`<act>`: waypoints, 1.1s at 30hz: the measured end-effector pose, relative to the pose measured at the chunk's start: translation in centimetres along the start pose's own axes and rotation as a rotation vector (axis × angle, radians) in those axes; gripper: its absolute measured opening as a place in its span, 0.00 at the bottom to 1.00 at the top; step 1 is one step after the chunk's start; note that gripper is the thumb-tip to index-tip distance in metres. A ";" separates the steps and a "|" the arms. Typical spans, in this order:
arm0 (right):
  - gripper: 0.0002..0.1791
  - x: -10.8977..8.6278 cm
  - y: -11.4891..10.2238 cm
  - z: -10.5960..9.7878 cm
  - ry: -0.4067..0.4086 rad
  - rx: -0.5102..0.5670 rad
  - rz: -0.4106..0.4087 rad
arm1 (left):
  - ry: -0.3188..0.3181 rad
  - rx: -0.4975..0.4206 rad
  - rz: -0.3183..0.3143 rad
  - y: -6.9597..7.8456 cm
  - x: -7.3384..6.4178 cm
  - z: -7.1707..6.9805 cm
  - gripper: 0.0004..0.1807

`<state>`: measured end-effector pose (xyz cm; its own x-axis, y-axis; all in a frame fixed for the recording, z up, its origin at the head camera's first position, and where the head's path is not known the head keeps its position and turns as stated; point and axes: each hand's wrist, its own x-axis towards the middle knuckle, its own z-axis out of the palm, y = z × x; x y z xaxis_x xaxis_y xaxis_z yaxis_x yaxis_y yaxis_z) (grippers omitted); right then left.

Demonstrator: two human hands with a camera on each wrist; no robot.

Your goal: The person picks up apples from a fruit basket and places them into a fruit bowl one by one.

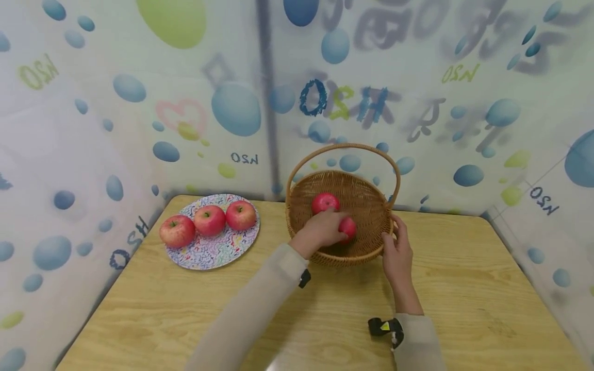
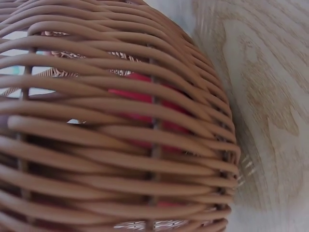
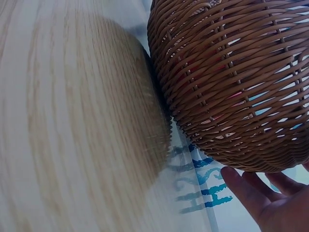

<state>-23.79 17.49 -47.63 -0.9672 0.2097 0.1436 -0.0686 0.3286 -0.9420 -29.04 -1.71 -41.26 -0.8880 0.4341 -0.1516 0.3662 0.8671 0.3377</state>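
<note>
A tan wicker basket with a tall arched handle stands near the table's back edge. My left hand reaches over its front rim and grips a red apple inside. A second apple lies in the basket just behind those fingers. In the left wrist view the basket weave fills most of the picture, with red showing through its gaps. My right hand holds the basket's right rim, thumb toward the inside. From the right wrist, its fingers lie against the outer wicker.
To the left, a patterned oval plate carries three red apples in a row. The wooden table meets a printed curtain behind the basket, and more of that curtain hangs at both sides.
</note>
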 end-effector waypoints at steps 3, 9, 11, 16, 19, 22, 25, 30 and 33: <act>0.28 0.0 -0.1 0.0 -0.002 -0.001 -0.001 | 0.002 -0.021 -0.030 -0.1 0.0 0.0 0.34; 0.28 0.0 0.0 0.1 0.000 -0.001 0.007 | 0.014 -0.104 -0.077 -0.1 0.1 0.1 0.32; 0.28 0.1 0.0 0.1 0.001 -0.005 0.005 | 0.021 -0.120 -0.079 -0.1 0.2 0.0 0.29; 0.28 0.2 -0.1 0.1 0.005 -0.005 0.005 | 0.032 -0.146 -0.070 -0.2 0.1 -0.1 0.29; 0.28 0.2 -0.1 0.2 0.005 0.001 0.013 | 0.023 -0.147 -0.068 -0.2 0.0 -0.2 0.34; 0.28 0.1 0.0 0.2 0.005 0.007 0.017 | 0.010 -0.142 -0.056 -0.2 0.0 -0.3 0.38; 0.28 0.1 -0.1 0.2 0.006 0.005 0.014 | 0.003 -0.124 -0.037 -0.2 0.0 -0.4 0.37; 0.28 0.0 -0.1 0.2 0.011 -0.004 0.010 | 0.009 -0.100 -0.025 -0.3 0.1 -0.2 0.32; 0.28 0.0 -0.1 0.2 0.016 -0.015 0.011 | 0.020 -0.106 -0.022 -0.3 0.1 0.0 0.30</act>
<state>-23.82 17.23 -47.57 -0.9638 0.2283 0.1379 -0.0539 0.3399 -0.9389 -29.25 -1.97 -41.38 -0.9014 0.4091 -0.1421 0.3158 0.8455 0.4306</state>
